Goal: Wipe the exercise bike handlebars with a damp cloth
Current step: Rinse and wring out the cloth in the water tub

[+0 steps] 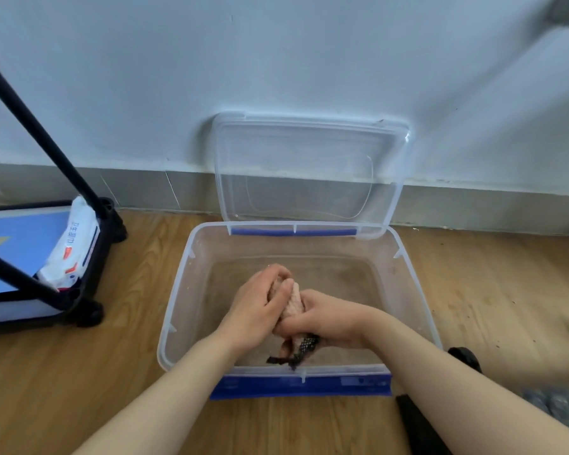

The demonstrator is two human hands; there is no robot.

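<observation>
The cloth [292,302] is rolled into a short twist over the clear tub [178,290], its length running away from the person; left hand [260,303] clenches the far end, right hand [322,318] the near, both equally close.

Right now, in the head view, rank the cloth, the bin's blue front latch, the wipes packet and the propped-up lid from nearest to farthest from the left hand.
1. Cloth: gripped in the left hand, with the right hand.
2. Blue front latch: just below, on the bin's near wall.
3. Lid: behind the bin, leaning on the wall.
4. Wipes packet: far left, on the cart.

Lid and packet are nearly too close to call.
</observation>
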